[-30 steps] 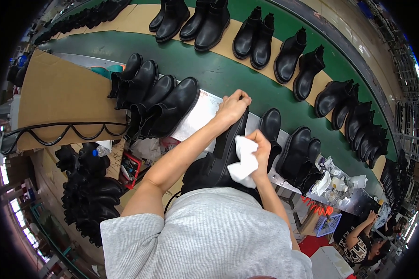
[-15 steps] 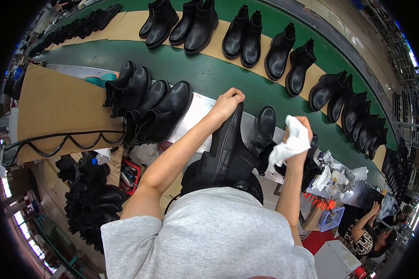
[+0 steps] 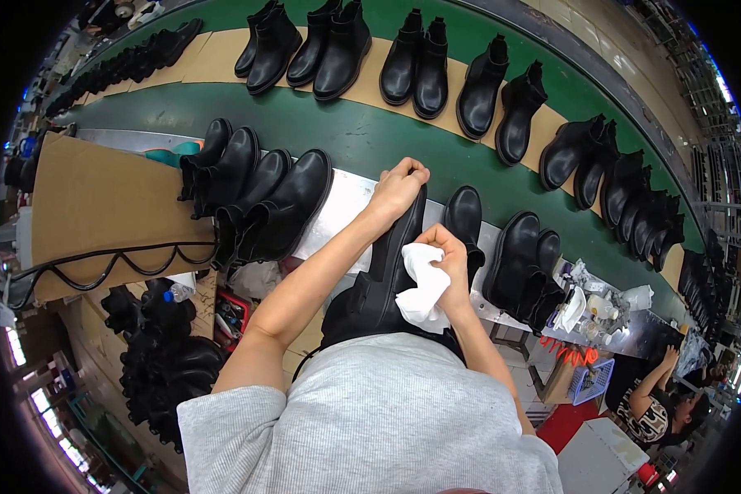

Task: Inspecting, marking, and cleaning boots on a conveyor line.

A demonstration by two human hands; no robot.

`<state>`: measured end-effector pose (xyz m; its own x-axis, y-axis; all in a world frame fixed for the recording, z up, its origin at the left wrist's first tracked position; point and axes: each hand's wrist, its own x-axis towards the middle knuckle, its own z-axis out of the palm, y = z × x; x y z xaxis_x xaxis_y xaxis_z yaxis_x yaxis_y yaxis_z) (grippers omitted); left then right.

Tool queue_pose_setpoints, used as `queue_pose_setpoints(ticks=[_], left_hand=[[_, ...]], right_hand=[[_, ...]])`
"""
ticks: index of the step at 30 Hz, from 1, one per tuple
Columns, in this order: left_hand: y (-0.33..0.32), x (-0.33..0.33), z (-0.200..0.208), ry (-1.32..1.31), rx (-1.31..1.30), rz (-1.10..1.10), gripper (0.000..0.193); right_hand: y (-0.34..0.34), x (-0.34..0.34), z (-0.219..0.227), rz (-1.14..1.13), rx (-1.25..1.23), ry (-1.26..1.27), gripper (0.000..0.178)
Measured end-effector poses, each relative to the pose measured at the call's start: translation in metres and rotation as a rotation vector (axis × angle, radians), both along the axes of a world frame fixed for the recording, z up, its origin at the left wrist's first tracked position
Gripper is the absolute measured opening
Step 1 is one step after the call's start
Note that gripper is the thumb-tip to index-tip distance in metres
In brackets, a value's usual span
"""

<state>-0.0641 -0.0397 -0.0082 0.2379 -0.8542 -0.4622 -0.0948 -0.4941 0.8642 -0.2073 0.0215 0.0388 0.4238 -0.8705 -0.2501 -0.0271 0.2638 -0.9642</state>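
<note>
My left hand (image 3: 399, 191) is closed over the toe of a black boot (image 3: 384, 259), which lies on its side against my lap with the edge of its sole showing. Pinched in my right hand (image 3: 451, 262) is a crumpled white cloth (image 3: 423, 288), against or just over the boot's side; it covers much of the shaft. Just beyond my right hand stands another black boot (image 3: 464, 216). Farther right, a pair of black boots (image 3: 514, 257) rests on the metal bench edge (image 3: 350, 193).
Finished-looking black boots (image 3: 430, 74) line cardboard strips on the green table (image 3: 337, 123). More boots (image 3: 292, 202) stand at left beside a cardboard panel (image 3: 107, 202). At right are small bottles (image 3: 601, 309), an orange coiled hose (image 3: 572, 354) and another person (image 3: 650, 407).
My right hand has brought the white cloth leftward from beside the bench boots onto or over the boot in my lap. My left hand keeps its hold on the toe.
</note>
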Motion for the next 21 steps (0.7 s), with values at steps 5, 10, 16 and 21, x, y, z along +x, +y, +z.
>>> queue_pose_setpoints(ticks=[5,10,16,21], left_hand=[[0.004,0.001,-0.007,-0.035,0.108,-0.056,0.036],[0.003,0.001,-0.003,-0.056,0.14,-0.065,0.037],[0.006,-0.004,0.007,-0.038,0.062,0.038,0.027],[0.008,0.0,-0.007,-0.047,0.033,0.019,0.026]], right_hand=[[0.022,-0.002,0.002,-0.034,0.022,-0.02,0.009],[0.004,0.005,0.001,-0.074,-0.041,-0.038,0.011],[0.012,0.001,-0.001,-0.043,-0.039,-0.052,0.008],[0.016,-0.002,-0.007,-0.028,0.016,-0.095,0.006]])
